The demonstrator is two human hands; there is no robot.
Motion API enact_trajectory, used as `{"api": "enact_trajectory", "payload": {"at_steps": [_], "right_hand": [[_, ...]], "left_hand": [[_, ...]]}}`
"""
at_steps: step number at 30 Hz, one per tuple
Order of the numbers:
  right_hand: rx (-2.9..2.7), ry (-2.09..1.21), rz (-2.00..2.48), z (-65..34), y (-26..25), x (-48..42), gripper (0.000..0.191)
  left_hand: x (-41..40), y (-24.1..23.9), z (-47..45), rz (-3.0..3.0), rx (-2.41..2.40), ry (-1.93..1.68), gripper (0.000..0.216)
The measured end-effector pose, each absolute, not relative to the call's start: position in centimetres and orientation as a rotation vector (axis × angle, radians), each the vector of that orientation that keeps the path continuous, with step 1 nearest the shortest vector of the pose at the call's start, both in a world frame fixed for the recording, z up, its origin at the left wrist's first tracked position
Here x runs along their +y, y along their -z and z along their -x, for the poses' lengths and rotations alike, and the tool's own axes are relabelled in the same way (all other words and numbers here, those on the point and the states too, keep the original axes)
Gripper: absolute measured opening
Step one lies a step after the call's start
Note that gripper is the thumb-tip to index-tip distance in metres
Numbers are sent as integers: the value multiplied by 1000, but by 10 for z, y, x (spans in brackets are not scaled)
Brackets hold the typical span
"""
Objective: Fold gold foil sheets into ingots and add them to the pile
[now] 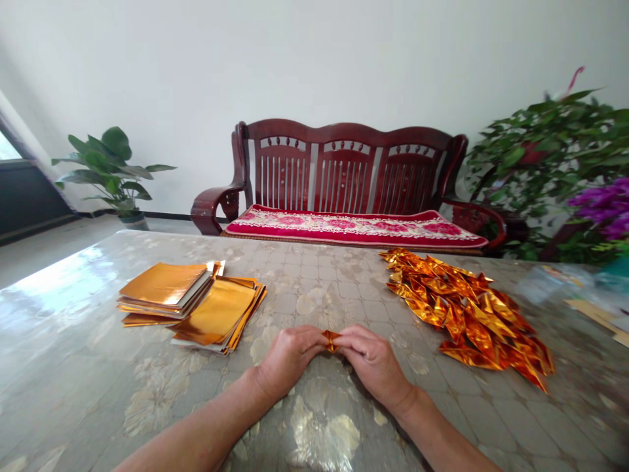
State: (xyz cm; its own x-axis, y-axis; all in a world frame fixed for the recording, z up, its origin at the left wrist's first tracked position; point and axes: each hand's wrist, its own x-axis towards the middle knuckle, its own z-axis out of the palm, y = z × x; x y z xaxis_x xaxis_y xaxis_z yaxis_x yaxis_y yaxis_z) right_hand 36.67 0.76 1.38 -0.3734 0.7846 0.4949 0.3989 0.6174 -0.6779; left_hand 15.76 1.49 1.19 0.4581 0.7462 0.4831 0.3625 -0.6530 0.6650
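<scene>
A small piece of folded gold foil paper (331, 340) is pinched at both ends over the middle of the table. On its left end my left hand (289, 357) is closed, thumb and fingers pressed together. My right hand (376, 364) grips the right end in the same way. To the left lie stacks of flat gold foil sheets (211, 311), some with grey undersides showing. At the right is a heap of folded, pointed gold foil pieces (466, 311), apart from my hand.
The table (314, 295) has a shiny, flower-patterned cover. Clear plastic (555, 283) and a tan strip (597, 318) lie at its right edge. Beyond stands a dark red wooden bench (344, 177) with a red floral cushion (358, 224). Potted plants (115, 164) flank it.
</scene>
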Motion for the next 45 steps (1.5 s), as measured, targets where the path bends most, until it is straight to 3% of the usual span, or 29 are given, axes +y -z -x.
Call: {"api": "enact_trajectory", "payload": {"at_steps": [13, 45], "right_hand": [[-2037, -423, 930, -365, -19, 10, 23], [-2033, -408, 961, -363, -21, 7, 19]], "left_hand": [[18, -11, -157, -2185, 983, -1146, 18], [16, -18, -157, -2250, 1020, -1021, 17]]}}
